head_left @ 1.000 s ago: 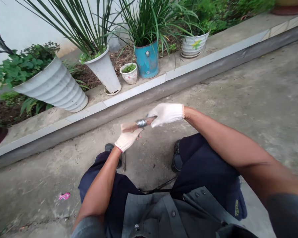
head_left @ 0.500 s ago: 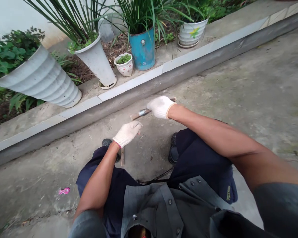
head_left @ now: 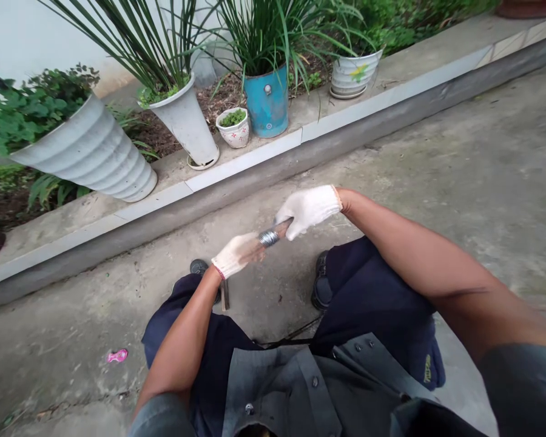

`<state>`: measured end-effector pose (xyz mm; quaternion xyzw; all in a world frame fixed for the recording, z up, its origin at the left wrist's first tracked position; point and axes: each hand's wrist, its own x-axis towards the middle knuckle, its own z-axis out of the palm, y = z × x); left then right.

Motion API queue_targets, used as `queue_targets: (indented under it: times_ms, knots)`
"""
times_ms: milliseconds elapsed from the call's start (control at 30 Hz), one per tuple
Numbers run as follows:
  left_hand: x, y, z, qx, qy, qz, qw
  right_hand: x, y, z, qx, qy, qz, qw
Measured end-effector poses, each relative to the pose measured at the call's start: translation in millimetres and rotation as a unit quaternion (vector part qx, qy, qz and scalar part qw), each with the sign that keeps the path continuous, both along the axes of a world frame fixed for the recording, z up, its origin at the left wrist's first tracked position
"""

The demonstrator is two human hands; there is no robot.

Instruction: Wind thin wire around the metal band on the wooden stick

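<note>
Head view: as we sit over the concrete ground point(head_left: 459, 182), our knees frame both gloved hands.
Right hand point(head_left: 308, 209): we close it around the wooden stick point(head_left: 273, 235), above the metal band.
Left hand point(head_left: 236, 255): we cup the stick's blurred lower end, fingers loosely curled.
Behind: blue pot point(head_left: 267, 101) on the ledge.

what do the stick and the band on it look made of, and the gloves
Stick: seems wood, brown and matt, though blurred. Band: looks metal, grey with a ribbed shine, maybe wound wire. Gloves on the left hand and right hand: white knit cotton, by the woven texture.
</note>
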<state>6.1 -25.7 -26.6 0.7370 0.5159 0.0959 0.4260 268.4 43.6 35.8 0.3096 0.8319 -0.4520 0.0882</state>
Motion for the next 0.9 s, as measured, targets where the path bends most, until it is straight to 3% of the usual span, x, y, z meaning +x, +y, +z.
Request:
queue_targets:
  times_ms: [100, 233, 367, 533, 700, 800, 900]
  knots:
    - [5, -1, -6.1, 0.005, -0.007, 0.03, 1.0, -4, 5, 6.5, 0.08, 0.018, -0.116, 0.99]
    - [10, -3, -6.0, 0.021, 0.025, 0.038, 0.999, -12, 14, 3.1, 0.236, -0.052, -0.237, 0.941]
    - [13, -5, 2.5, 0.027, 0.053, 0.001, 0.998, -22, 16, -14.9, 0.319, -0.156, -0.21, 0.911]
    - [6, 0, 11.6, 0.087, 0.109, -0.013, 0.99, -36, 3, -31.8, 0.254, -0.275, -0.074, 0.924]
    - [-2, 3, 19.8, 0.1, 0.127, -0.021, 0.987, -30, -10, -28.4, 0.113, -0.224, 0.088, 0.964]
    - [-6, 3, 21.0, 0.078, 0.11, -0.009, 0.991, -18, -10, -19.8, 0.014, -0.155, 0.106, 0.982]
    - [-9, 5, 14.1, 0.072, 0.081, -0.003, 0.994, -5, -7, -8.0, -0.03, -0.081, 0.077, 0.993]
